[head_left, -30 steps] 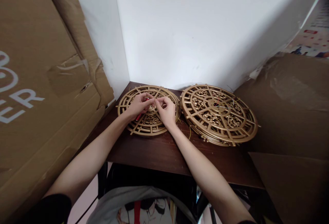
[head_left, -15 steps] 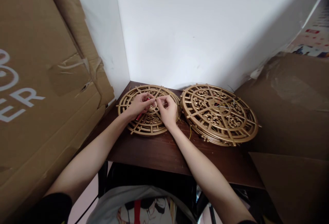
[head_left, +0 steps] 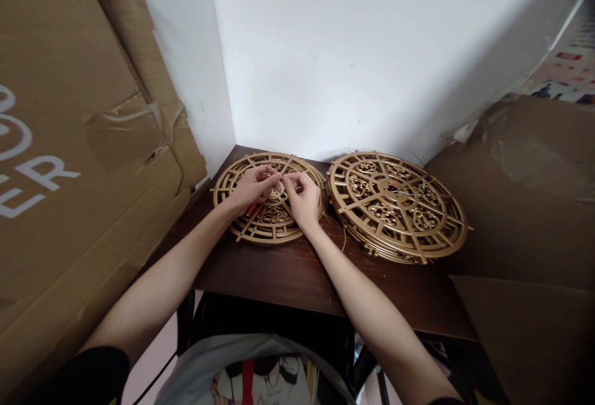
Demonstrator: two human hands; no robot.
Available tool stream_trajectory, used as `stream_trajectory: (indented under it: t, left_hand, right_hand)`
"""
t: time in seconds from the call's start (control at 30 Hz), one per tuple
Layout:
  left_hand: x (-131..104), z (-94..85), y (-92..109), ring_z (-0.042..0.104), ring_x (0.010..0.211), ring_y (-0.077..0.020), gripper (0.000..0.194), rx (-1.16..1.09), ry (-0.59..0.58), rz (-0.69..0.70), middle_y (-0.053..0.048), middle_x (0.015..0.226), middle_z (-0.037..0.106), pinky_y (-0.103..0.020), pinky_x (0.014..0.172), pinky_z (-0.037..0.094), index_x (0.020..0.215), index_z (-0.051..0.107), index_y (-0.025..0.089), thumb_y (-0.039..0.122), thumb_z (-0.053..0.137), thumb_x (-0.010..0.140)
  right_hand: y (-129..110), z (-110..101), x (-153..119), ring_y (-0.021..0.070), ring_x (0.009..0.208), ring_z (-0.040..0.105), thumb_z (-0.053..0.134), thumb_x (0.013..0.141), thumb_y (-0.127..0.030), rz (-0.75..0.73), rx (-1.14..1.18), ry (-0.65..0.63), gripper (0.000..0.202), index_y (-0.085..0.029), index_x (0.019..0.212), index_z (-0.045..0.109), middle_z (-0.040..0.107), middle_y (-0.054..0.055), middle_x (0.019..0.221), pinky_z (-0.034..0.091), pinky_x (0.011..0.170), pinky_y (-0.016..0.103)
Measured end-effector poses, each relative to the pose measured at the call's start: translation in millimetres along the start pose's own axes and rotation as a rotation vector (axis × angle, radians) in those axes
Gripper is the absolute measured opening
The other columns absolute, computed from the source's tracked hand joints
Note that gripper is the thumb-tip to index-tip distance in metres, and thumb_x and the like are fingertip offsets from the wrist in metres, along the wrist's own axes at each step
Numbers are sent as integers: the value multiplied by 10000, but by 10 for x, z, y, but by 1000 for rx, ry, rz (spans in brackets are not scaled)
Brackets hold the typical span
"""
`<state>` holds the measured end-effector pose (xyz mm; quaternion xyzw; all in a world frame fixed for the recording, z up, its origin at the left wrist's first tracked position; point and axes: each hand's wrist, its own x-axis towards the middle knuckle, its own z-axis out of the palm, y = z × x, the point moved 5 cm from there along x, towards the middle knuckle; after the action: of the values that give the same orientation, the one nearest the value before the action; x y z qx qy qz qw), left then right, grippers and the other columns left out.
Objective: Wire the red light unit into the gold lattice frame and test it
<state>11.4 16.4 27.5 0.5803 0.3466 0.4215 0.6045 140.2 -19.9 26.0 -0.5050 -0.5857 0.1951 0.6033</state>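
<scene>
Two stacks of round gold openwork discs lie on a dark wood table. Over the centre of the left gold disc (head_left: 274, 231), my left hand (head_left: 255, 189) and my right hand (head_left: 303, 197) meet with fingertips pinched close together. What the fingertips hold is too small to make out. A red-handled tool (head_left: 251, 209) shows under my left hand, partly covered by the palm and fingers; its kind is hidden. Right of my right hand is the larger-looking stack, its top gold disc (head_left: 353, 209) carrying loose thin wires (head_left: 409, 190) at the centre.
The dark table (head_left: 274, 275) runs along a white wall (head_left: 325, 70). A large cardboard box (head_left: 60, 113) hems in the left side, and another cardboard box (head_left: 525, 188) stands on the right. A thin yellow wire (head_left: 344, 240) hangs between the two stacks.
Both hands stay over the left disc with nearly the same pinch. The fingers shift only slightly, and a pale piece seen between the hands earlier no longer shows clearly.
</scene>
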Motion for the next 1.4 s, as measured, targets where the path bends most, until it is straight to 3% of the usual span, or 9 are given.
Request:
stream_trajectory:
  t: [0.43,0.87,1.4]
  left_hand:
    - [-8,-5,17,314,384,-9,252,9,-4,31,26,586,561,-146,338,203,745,526,140,325,686,802]
    - [10,-28,11,347,410,-16,252,-5,5,55,-5,660,600,-149,341,204,756,524,153,337,690,803]
    - [7,-26,17,333,398,-15,236,42,6,46,-1,644,592,-159,339,203,786,586,141,323,731,744]
  right_hand:
    - [56,30,1,128,658,524,596,843,-346,-6,14,-38,189,-177,837,679,658,20,780,419,622,249]
    - [-33,-33,-11,118,597,485,564,847,-309,1,-14,53,164,-166,791,622,578,-9,676,392,596,249]
    - [25,10,0,128,661,535,580,848,-318,-3,-6,-12,187,-160,801,669,646,15,739,425,645,251]
